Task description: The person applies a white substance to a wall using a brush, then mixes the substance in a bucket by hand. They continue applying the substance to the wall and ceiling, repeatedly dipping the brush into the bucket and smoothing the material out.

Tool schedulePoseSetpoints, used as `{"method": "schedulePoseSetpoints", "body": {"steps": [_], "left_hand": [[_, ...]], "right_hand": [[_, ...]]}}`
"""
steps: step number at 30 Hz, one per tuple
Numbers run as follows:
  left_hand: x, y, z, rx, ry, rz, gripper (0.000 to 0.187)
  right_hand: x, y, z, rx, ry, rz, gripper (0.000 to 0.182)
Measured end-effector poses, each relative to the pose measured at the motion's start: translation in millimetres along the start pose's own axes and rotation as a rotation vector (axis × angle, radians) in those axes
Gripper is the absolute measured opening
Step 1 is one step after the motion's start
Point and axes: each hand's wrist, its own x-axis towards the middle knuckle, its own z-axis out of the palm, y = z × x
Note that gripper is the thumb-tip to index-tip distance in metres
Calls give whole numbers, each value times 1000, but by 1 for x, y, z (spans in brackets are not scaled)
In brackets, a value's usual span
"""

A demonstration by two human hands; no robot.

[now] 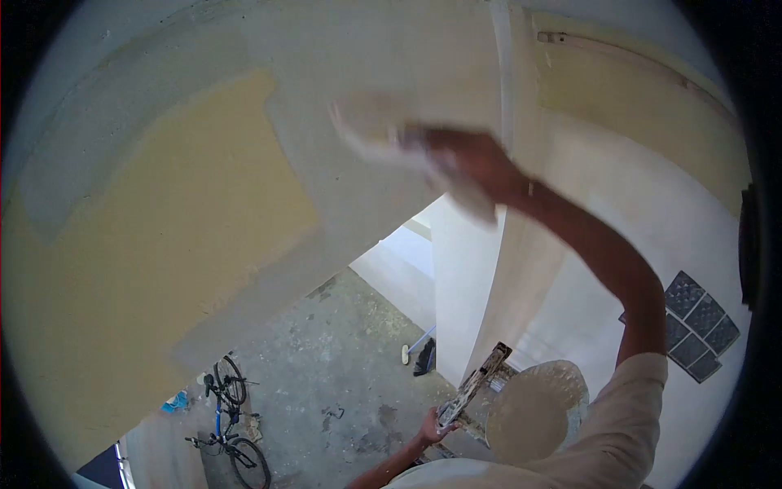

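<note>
My right hand (pixel 472 163) is raised in front of the wall, its fingers closed round the handle of a wide plastering trowel (pixel 371 149). Motion smears the trowel's pale blade. Grey wet plaster (pixel 366 65) coats the upper wall around a bare yellowish patch (pixel 220 171). Low down, my left hand (pixel 432 425) grips the top of a plaster-spattered ladder (pixel 476 387). Beside it stands a bucket (pixel 577 391) holding beige plaster (pixel 533 411), close to my body.
Far below lies a stained concrete floor (pixel 326 359). A bicycle (pixel 224 416) stands at the lower left. A broom (pixel 419 338) and a dark dustpan-like thing (pixel 425 359) are by the wall corner. Dark tiles (pixel 696 330) show on the right wall, and a pipe-like strip (pixel 627 57) above.
</note>
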Motion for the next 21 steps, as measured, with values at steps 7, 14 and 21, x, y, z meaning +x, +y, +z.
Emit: {"method": "schedulePoseSetpoints", "body": {"steps": [7, 14, 21], "left_hand": [[2, -3, 3, 11, 77, 120, 58], [3, 11, -4, -52, -31, 113, 52], [-1, 47, -5, -211, 46, 218, 49]], "right_hand": [[-100, -63, 36, 191, -659, 94, 37], [-12, 12, -50, 646, 85, 397, 43], [77, 48, -85, -49, 387, 263, 23]]}}
